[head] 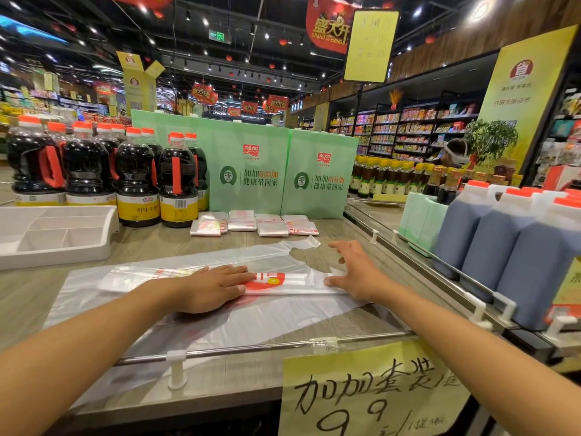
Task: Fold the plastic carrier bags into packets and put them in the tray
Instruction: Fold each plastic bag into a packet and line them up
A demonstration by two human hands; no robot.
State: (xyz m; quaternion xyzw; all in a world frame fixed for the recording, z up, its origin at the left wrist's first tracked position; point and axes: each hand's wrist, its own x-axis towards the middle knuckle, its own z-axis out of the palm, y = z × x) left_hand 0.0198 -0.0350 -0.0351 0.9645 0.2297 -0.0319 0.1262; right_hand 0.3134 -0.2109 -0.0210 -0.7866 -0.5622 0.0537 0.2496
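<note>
A translucent plastic carrier bag point(151, 297) with a red and yellow print lies flat on the wooden shelf top, with one long strip folded over along its middle. My left hand point(209, 286) presses flat on that fold, fingers together. My right hand point(352, 272) rests at the bag's right end with fingers spread, thumb on the folded edge. Several folded bag packets point(251, 225) lie in a row farther back. A white divided tray point(56, 236) sits at the left; I see nothing in its compartments.
Dark soy sauce bottles point(138, 180) stand behind the tray. Green paper bags point(251, 171) stand upright behind the packets. Large jugs point(503, 247) fill the right shelf beyond a metal rail point(283, 346). A yellow price sign point(361, 394) hangs at the front edge.
</note>
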